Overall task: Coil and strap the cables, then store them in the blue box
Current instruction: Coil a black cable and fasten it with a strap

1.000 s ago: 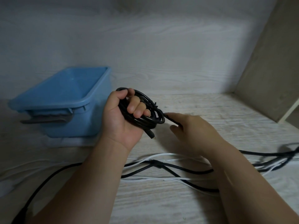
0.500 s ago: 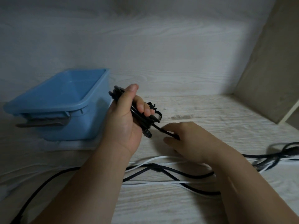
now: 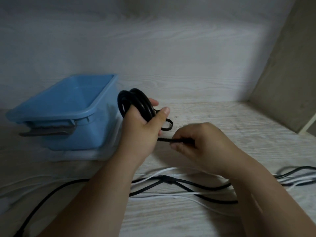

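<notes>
My left hand point(image 3: 142, 132) grips a coiled black cable point(image 3: 135, 103), held upright just right of the blue box point(image 3: 68, 106). A thin black strap point(image 3: 166, 139) runs from under the coil to my right hand point(image 3: 196, 142), which pinches its end in curled fingers. The blue box stands open at the left, and nothing shows inside it from this angle. Loose black cables point(image 3: 188, 184) and white cables point(image 3: 162, 195) lie stretched across the surface below my forearms.
A pale wood-grain surface point(image 3: 222, 120) carries everything, with a back wall of the same finish. A grey-brown side panel point(image 3: 290, 82) closes the right. The box has a grey handle point(image 3: 47, 132) on its near end. Cables trail off at the right edge and bottom left.
My left hand turned the coil upright, its loop now above the fingers. My right hand closed on the strap and pulled it out to the right, below the coil.
</notes>
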